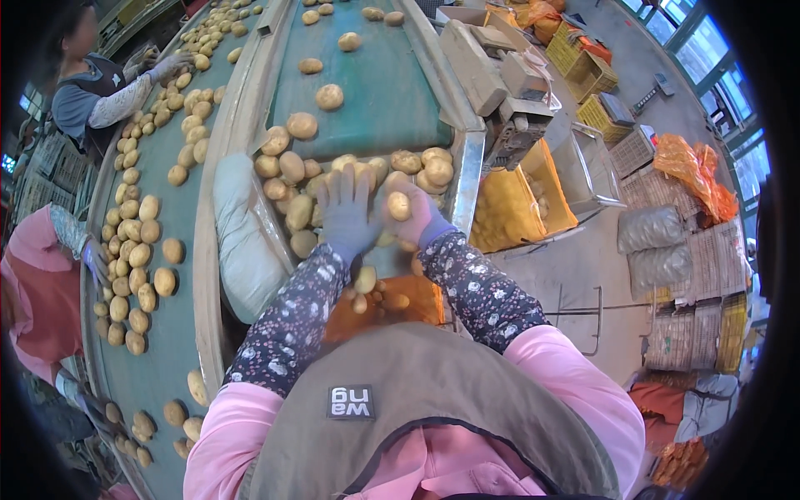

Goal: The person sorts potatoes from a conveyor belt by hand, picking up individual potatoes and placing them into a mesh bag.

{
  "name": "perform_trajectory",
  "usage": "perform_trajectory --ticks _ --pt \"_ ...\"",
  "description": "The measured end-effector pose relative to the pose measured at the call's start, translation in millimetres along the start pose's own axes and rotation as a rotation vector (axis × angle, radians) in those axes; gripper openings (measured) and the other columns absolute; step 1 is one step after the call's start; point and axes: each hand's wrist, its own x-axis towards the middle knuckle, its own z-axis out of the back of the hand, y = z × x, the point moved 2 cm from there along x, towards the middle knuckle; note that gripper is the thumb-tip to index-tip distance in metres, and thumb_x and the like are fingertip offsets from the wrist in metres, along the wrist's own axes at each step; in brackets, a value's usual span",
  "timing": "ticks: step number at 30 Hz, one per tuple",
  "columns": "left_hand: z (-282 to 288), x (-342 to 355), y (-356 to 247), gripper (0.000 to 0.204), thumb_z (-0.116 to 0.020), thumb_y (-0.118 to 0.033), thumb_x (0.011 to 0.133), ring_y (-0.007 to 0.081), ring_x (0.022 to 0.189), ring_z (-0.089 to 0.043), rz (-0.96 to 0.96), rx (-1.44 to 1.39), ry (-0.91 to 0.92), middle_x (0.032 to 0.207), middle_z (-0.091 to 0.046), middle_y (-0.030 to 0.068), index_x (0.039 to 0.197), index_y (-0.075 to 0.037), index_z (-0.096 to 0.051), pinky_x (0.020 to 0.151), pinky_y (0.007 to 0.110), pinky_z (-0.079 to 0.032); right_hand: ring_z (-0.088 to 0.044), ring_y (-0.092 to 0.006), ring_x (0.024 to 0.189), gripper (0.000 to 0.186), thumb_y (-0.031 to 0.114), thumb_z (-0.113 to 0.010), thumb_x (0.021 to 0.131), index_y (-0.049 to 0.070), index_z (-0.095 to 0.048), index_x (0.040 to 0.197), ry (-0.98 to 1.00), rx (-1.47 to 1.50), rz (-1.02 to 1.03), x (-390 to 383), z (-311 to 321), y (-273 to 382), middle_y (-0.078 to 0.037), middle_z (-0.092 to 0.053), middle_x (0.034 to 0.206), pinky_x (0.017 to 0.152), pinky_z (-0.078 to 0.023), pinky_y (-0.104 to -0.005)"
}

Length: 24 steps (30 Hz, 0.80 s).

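My right hand (417, 217) curls around a roundish potato (398, 206), just right of my left hand (347, 218), fingers spread over heaped potatoes (300, 212).

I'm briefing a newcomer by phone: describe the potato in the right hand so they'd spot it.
Find the wide green belt running down from the top middle. A heap of potatoes lies at its near end. Toward the heap's right, the right hand grips one pale potato, while the heaped ones lie loose.
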Motion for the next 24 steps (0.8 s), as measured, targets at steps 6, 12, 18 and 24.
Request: perform_trajectory --ticks 6,12,18,24 --pt "-11.2 39.1 2.9 0.077 -0.074 -0.034 0.08 0.0327 0.135 -0.043 0.052 0.109 0.358 0.141 -0.054 0.0079 0.15 -0.023 -0.046 0.116 0.061 -0.025 -0.061 -0.0401 0.111 0.056 0.024 -0.082 0.084 0.005 -0.059 0.132 0.098 -0.27 0.205 27.3 1.5 -41.8 -0.021 -0.067 0.108 0.096 -0.049 -0.0463" --pt "-5.7 17.5 17.7 0.078 -0.085 -0.043 0.068 0.0327 0.122 -0.055 0.224 -0.256 0.249 0.123 -0.065 0.0116 0.137 -0.016 -0.059 0.112 0.046 -0.035 -0.065 -0.0365 0.106 0.063 0.02 -0.081 0.085 0.004 -0.051 0.139 0.083 -0.213 0.288 24.7 0.3 -47.4 -0.016 -0.069 0.113 0.094 -0.052 -0.0444" --pt "9.4 9.9 18.7 0.073 -0.083 -0.056 0.072 0.0383 0.108 -0.063 0.375 -0.485 0.052 0.11 -0.069 0.0222 0.121 -0.005 -0.066 0.096 0.05 -0.047 -0.069 -0.0189 0.102 0.077 0.007 -0.074 0.091 -0.001 -0.029 0.153 0.182 0.288 0.135 16.4 -4.0 -41.7 -0.013 -0.068 0.117 0.089 -0.058 -0.033" --pt "-13.9 -63.6 -21.4 0.064 -0.08 -0.057 0.077 0.0435 0.092 -0.062 0.308 -0.273 0.076 0.098 -0.068 0.0237 0.111 -0.005 -0.065 0.082 0.053 -0.048 -0.064 -0.0189 0.115 0.072 0.01 -0.076 0.091 0.004 -0.038 0.152 0.129 0.106 0.414 -50.9 -5.6 -71.1 -0.012 -0.064 0.128 0.102 -0.052 -0.0386"
